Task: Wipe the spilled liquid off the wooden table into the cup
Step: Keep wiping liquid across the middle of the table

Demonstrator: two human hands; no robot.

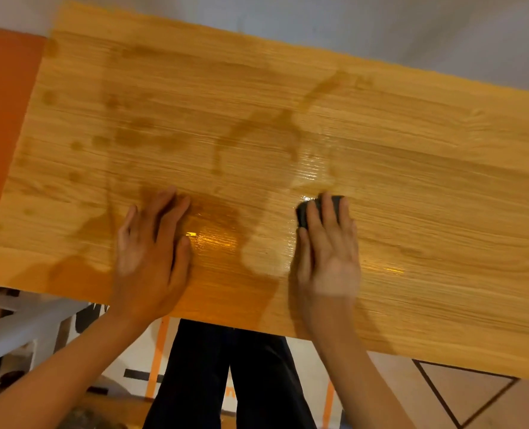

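The spilled liquid (223,239) lies in a glossy pool between the two hands, with darker streaks and drops trailing off beyond the fingertips. The right hand (329,255) lies flat, fingers straight and close together, pressing a dark sponge (305,213) under its fingertips. The left hand (151,252) rests flat, fingers slightly spread, holding nothing. Under both, the wooden table (427,187); past its near edge, dark trousers (226,376) and a patterned floor (467,388).

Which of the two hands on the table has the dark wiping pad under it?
The right hand. Its straight fingers press down on the dark pad, which shows past the fingertips. The left hand lies flat on the wet wooden table with nothing beneath it.
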